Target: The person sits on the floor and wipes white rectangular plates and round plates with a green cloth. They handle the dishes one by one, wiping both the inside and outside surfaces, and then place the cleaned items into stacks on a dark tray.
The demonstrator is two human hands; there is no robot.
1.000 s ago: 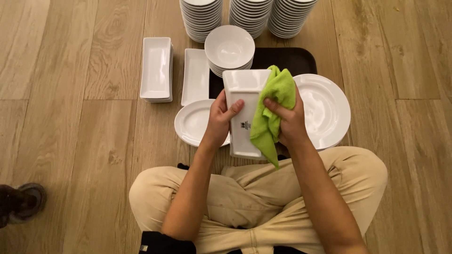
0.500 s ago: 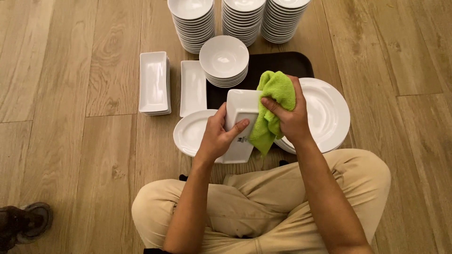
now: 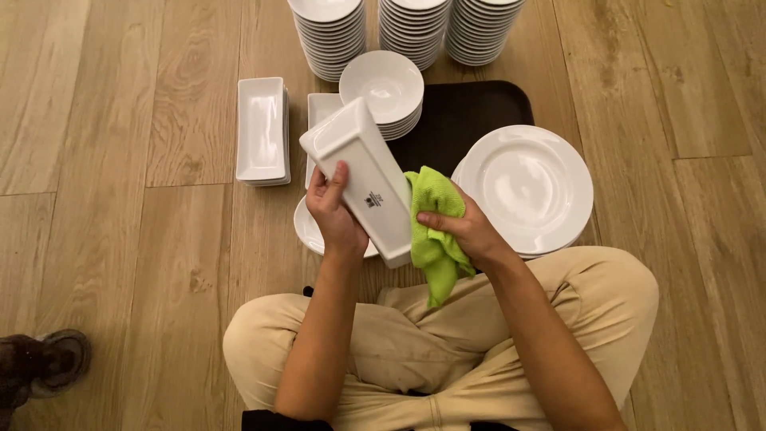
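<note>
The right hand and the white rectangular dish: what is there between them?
In the head view, a green cloth lies between the right hand and the white rectangular dish, pressed to its side.

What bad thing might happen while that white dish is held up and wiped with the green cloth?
The left hand alone grips the rectangular white dish, tilted in the air over a plate on the wooden floor. If it slips, both might chip. The right hand presses the green cloth against its edge; a hard push may knock it loose. The tall bowl stacks stand close, so a swinging dish might bump them.
</note>
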